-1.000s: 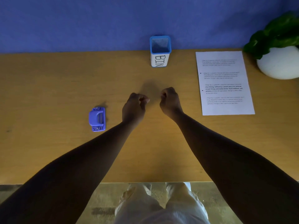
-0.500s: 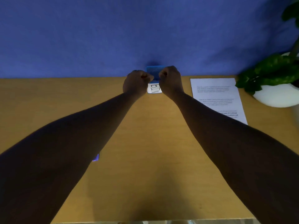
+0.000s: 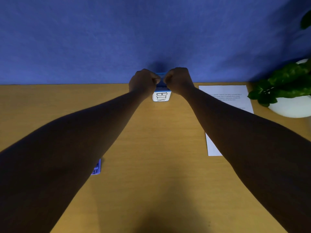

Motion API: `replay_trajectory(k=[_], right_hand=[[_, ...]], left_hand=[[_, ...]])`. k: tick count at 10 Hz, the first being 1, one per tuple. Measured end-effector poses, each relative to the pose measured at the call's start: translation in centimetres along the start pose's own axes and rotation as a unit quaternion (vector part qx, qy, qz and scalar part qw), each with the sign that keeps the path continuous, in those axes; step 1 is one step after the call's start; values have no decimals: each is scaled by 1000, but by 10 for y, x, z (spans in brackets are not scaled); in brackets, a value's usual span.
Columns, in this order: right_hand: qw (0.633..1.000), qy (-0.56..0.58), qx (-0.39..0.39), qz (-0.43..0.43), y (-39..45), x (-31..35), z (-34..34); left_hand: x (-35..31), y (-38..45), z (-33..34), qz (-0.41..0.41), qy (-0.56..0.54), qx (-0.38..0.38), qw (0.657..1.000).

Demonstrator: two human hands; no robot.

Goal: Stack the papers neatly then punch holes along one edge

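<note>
Both fists curled closed over the bin [image 3: 161, 96]: left hand [image 3: 143, 83], right hand [image 3: 179, 80]. Nothing visibly pinched. Papers [image 3: 225, 98] well right of them, hole punch [image 3: 97, 168] under the left forearm.

Wide bare worktop [image 3: 151, 148] between the two forearms, bin [image 3: 161, 96] against the back wall, papers [image 3: 225, 98] and potted plant [image 3: 289, 91] crowding the right, hole punch [image 3: 97, 167] near the left forearm
</note>
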State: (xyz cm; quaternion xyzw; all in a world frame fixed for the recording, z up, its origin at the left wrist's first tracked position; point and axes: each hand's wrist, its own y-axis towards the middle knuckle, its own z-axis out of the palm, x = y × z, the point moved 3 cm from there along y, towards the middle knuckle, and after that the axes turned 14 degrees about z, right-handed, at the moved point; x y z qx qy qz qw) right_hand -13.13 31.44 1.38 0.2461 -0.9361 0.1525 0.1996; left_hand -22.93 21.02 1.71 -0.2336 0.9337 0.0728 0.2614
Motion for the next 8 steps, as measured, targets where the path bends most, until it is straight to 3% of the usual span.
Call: replay_trajectory(k=[6, 8], right_hand=[[999, 22, 3, -44, -18, 0, -3], [997, 61, -31, -30, -34, -5, -5]], left_hand=[[-14, -9, -5, -9, -2, -36, 999], [-19, -21, -7, 38, 6, -55, 998]])
